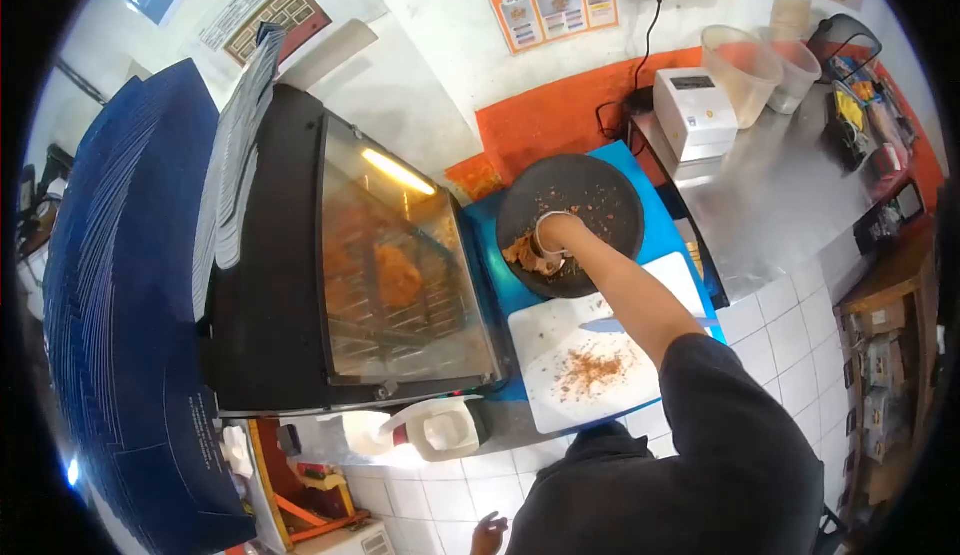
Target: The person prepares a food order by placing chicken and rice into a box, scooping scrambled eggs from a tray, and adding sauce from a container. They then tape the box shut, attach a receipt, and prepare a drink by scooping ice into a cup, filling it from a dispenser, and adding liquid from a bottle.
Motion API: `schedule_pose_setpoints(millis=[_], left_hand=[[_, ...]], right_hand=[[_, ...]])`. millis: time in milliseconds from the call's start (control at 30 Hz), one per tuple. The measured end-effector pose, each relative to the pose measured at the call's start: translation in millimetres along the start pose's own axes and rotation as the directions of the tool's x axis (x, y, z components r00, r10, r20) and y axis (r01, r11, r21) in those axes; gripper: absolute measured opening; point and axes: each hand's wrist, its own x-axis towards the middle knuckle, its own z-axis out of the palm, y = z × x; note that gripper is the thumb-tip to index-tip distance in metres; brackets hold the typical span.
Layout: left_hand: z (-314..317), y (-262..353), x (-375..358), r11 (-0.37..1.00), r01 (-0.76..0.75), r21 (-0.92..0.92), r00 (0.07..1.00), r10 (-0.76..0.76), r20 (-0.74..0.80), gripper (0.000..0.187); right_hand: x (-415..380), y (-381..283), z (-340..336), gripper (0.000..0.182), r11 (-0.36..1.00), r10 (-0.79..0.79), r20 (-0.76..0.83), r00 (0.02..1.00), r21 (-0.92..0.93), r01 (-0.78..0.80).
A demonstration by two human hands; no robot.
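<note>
My right hand (552, 245) reaches down into a wide dark round bowl (617, 190), with a pale, clear-looking cuff around the wrist. Brown food pieces (522, 253) lie right at its fingers, which are mostly hidden; I cannot tell whether they grip any of it. Crumbs are scattered over the bowl's inside. Low in the view, my left hand (489, 533) hangs beside my body, loosely open and away from the work surface. Below the bowl, a white cutting board (540, 355) carries brown crumbs (592, 370) and a knife with a bluish blade (605, 325), partly covered by my right forearm.
A glass-fronted warming cabinet (400, 285) with a lit lamp stands left of the bowl. Stacked blue cardboard (120, 305) is at far left. White open boxes (445, 432) sit below the cabinet. To the right are a steel counter (750, 225), a white printer (695, 115) and plastic tubs (740, 70).
</note>
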Motion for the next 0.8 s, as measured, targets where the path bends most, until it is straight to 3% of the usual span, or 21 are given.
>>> schedule_pose_setpoints(millis=[67,100,200,233,300,333,367,400,467,500,600,800], left_hand=[[17,6,-15,0.998,-0.022,-0.053,1.000,0.020,-0.024,0.039],[33,-23,-19,0.585,0.740,-0.332,0.671,-0.679,0.299,0.038],[66,-96,-57,0.624,0.693,-0.362,0.721,-0.612,0.324,0.035],[82,-143,-71,0.610,0.684,-0.400,0.728,-0.540,0.423,0.033],[91,-191,-78,0.352,0.748,-0.563,0.646,-0.578,0.498,0.031],[87,-180,-73,0.206,0.756,-0.621,0.604,-0.584,0.542,0.030],[80,-165,-80,0.415,0.683,-0.600,0.706,-0.586,0.398,0.028],[41,-39,-42,0.823,0.564,-0.072,0.815,-0.540,0.211,0.036],[23,-41,-1,0.708,0.703,0.069,0.663,-0.687,0.297,0.046],[28,-46,-3,0.767,0.638,0.065,0.732,-0.631,0.258,0.046],[27,-61,-2,0.786,0.610,0.102,0.757,-0.616,0.219,0.046],[30,-73,-13,0.726,0.686,0.045,0.704,-0.678,0.209,0.049]], right_hand=[[0,38,30,0.037,0.973,0.177,-0.106,0.978,0.170,-0.158],[-12,56,52,0.041,0.943,0.233,-0.163,0.959,0.277,-0.182],[-38,55,62,0.051,0.766,0.606,-0.302,0.736,0.472,-0.437],[-46,46,60,0.055,0.801,0.570,-0.412,0.711,0.472,-0.369],[-56,22,61,0.062,0.866,0.481,-0.613,0.626,0.445,-0.230],[-41,13,72,0.069,0.900,0.341,-0.573,0.745,0.428,-0.083],[-30,-2,90,0.066,0.918,0.314,-0.618,0.720,0.392,-0.064],[-26,-19,100,0.064,0.934,0.288,-0.660,0.693,0.355,-0.050],[-20,-35,105,0.066,0.927,0.336,-0.612,0.716,0.351,-0.135],[-19,-41,102,0.068,0.921,0.360,-0.589,0.724,0.347,-0.176],[-17,-58,95,0.069,0.916,0.364,-0.409,0.837,0.319,-0.242],[-20,-42,110,0.043,0.909,0.312,-0.546,0.777,0.409,-0.078]])
